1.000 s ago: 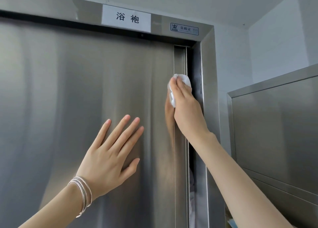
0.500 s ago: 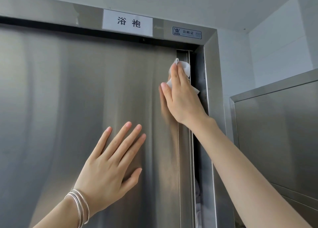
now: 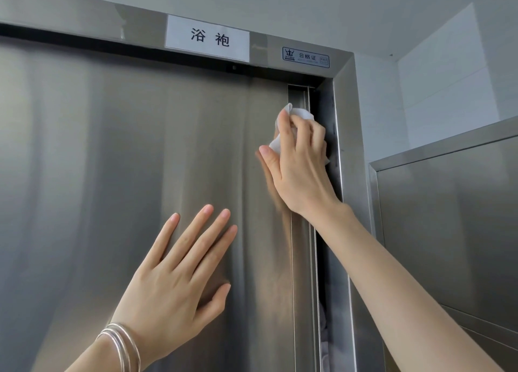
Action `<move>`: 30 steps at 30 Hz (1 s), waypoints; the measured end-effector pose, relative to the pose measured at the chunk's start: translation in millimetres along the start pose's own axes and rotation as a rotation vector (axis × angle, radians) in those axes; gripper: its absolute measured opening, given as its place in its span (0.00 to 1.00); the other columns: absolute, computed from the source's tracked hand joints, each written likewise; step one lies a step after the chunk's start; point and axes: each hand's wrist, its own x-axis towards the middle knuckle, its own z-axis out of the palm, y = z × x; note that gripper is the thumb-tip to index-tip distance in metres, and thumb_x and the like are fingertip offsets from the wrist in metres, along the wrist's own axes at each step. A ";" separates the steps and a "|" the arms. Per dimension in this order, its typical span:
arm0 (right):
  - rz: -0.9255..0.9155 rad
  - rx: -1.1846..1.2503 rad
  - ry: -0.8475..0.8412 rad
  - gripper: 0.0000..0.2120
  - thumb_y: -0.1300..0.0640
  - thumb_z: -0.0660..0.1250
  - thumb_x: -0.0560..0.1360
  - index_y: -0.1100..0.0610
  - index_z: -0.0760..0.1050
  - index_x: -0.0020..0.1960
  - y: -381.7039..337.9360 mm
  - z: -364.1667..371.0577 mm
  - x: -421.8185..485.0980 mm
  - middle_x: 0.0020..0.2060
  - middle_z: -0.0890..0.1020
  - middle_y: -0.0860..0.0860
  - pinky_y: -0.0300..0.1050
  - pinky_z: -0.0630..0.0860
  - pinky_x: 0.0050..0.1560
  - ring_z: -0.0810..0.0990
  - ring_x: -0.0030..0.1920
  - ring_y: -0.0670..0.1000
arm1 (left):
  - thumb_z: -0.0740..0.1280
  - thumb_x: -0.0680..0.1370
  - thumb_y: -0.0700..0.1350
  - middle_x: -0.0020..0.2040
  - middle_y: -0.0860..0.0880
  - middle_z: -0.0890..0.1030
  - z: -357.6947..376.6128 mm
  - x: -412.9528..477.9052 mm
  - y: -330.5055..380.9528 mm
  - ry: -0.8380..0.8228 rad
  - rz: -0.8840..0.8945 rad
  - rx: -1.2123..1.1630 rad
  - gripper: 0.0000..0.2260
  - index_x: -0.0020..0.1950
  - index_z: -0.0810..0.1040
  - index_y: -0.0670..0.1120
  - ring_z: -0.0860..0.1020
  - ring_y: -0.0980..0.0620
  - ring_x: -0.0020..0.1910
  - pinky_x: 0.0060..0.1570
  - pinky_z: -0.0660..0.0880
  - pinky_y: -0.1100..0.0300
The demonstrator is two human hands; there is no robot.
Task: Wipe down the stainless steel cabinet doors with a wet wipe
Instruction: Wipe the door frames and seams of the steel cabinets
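A tall stainless steel cabinet door (image 3: 126,175) fills most of the head view. My right hand (image 3: 301,164) holds a crumpled white wet wipe (image 3: 301,114) against the door's right edge strip, near the top corner, fingers curled over the wipe. My left hand (image 3: 179,279) lies flat on the door lower down, fingers spread and straight, with silver bangles on the wrist. The door stands slightly ajar, leaving a dark gap (image 3: 322,259) beside the frame.
A white paper label (image 3: 207,39) and a small blue sticker (image 3: 305,57) sit on the cabinet's top frame. A second, lower steel cabinet (image 3: 448,231) stands to the right. White wall and ceiling lie above it. Fabric shows inside the gap low down.
My right hand has slid the wipe up the door's right edge toward the top corner and its fingers have curled more around the wipe. My left hand stays pressed flat.
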 end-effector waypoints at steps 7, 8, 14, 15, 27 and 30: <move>-0.012 0.071 -0.021 0.32 0.46 0.55 0.80 0.66 0.53 0.75 -0.2 5.0 2.5 0.75 0.47 0.65 0.53 0.45 0.75 0.45 0.75 0.61 | 0.58 0.76 0.56 0.78 0.45 0.61 -1.3 -0.1 0.6 0.001 -0.002 0.000 0.30 0.75 0.65 0.43 0.58 0.44 0.77 0.73 0.57 0.41; -0.017 0.060 -0.054 0.33 0.45 0.53 0.80 0.66 0.50 0.75 0.0 5.9 2.2 0.75 0.47 0.64 0.52 0.45 0.75 0.44 0.75 0.60 | 0.58 0.76 0.56 0.78 0.45 0.61 -1.2 -0.1 0.6 0.002 -0.002 0.000 0.30 0.75 0.65 0.43 0.58 0.44 0.77 0.73 0.57 0.41; -0.003 0.026 -0.098 0.34 0.44 0.50 0.80 0.67 0.45 0.75 3.8 5.5 26.1 0.75 0.51 0.62 0.48 0.44 0.75 0.48 0.76 0.57 | 0.59 0.76 0.56 0.78 0.46 0.62 -1.3 -0.3 0.5 -0.009 -0.003 0.003 0.30 0.75 0.65 0.43 0.58 0.44 0.77 0.72 0.57 0.40; 0.002 0.019 -0.097 0.35 0.44 0.50 0.81 0.67 0.46 0.75 4.2 4.5 34.0 0.75 0.51 0.62 0.48 0.45 0.75 0.49 0.75 0.57 | 0.58 0.76 0.56 0.78 0.46 0.62 -1.0 -0.3 0.7 -0.008 -0.003 0.003 0.30 0.75 0.65 0.43 0.58 0.44 0.77 0.73 0.57 0.41; -0.005 -0.074 -0.142 0.39 0.38 0.45 0.78 0.67 0.42 0.75 1.4 4.2 15.1 0.75 0.43 0.62 0.54 0.41 0.75 0.37 0.75 0.60 | 0.59 0.76 0.56 0.77 0.45 0.62 -2.1 -0.4 0.1 0.004 0.000 0.001 0.30 0.75 0.65 0.43 0.59 0.44 0.77 0.72 0.58 0.40; -0.010 -0.040 -0.145 0.39 0.40 0.48 0.79 0.68 0.42 0.75 1.1 5.7 13.8 0.75 0.43 0.64 0.52 0.40 0.75 0.39 0.75 0.60 | 0.58 0.77 0.56 0.77 0.45 0.62 -1.1 -0.4 0.2 -0.004 0.002 0.001 0.30 0.75 0.65 0.43 0.59 0.44 0.77 0.72 0.58 0.40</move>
